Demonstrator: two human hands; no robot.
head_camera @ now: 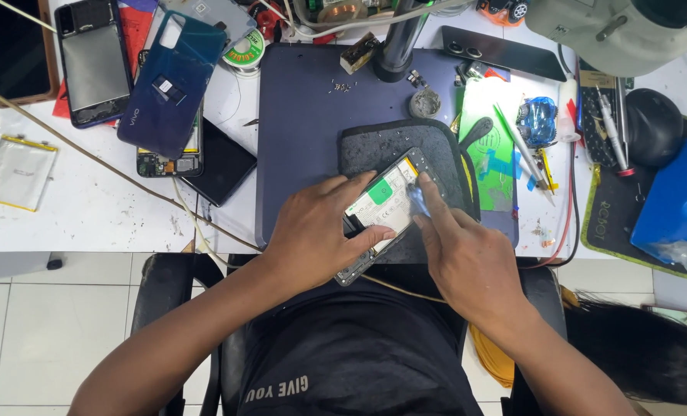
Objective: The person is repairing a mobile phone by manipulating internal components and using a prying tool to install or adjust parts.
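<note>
We see the opened phone (382, 212) lying tilted on the dark grey pad (382, 142), at the near edge of the blue work mat (297, 139). The left hand (316, 235) grips the phone's lower end, fingers curled around it. The right hand (467, 258) pinches a small bluish tool (418, 202) against the phone's exposed interior.

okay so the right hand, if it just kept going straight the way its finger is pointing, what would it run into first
The right hand points up and slightly left, its fingers on the opened phone with a white battery. Past the phone's top edge comes the dark grey padded mat, then probably the small round grey tin; depth is unclear.
</note>
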